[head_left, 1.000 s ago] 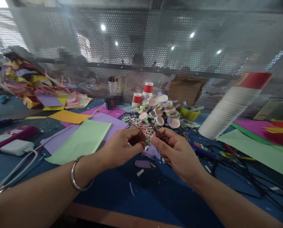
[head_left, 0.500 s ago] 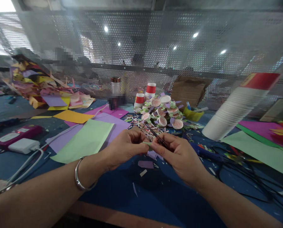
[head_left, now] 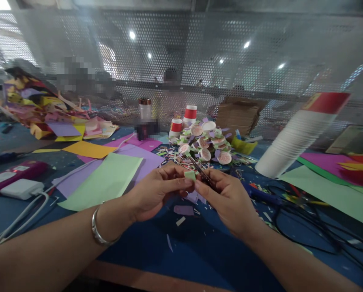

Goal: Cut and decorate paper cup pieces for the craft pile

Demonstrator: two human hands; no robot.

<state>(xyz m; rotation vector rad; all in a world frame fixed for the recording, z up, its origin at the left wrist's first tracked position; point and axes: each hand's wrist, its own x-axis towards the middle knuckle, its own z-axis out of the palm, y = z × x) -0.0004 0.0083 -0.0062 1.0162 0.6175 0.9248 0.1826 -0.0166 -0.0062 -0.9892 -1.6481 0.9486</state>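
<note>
Between the fingertips of my left hand (head_left: 161,188) is a small light-green paper piece (head_left: 190,175), its flat face now showing. My right hand (head_left: 226,198) is closed around a pair of dark scissors (head_left: 202,172), whose blades point up and away to the left. The thumbs nearly meet at the paper. Beyond the hands lies a heap of small paper-cup pieces (head_left: 205,155) with green and purple paper tabs. Below the hands, purple paper scraps (head_left: 183,210) and a pale strip (head_left: 180,221) rest on the blue table (head_left: 144,251).
A tall leaning stack of paper cups (head_left: 297,138) stands at right, near a blue-handled tool (head_left: 263,194) with black cable. Green paper sheets (head_left: 105,180) lie at left, near a magenta device (head_left: 17,174) and white adapter (head_left: 21,188). Cardboard (head_left: 237,115) leans against a perforated screen (head_left: 181,52).
The green paper piece has turned from edge-on to show its flat face, and my left fingers have shifted on it. The view has moved slightly to the right.
</note>
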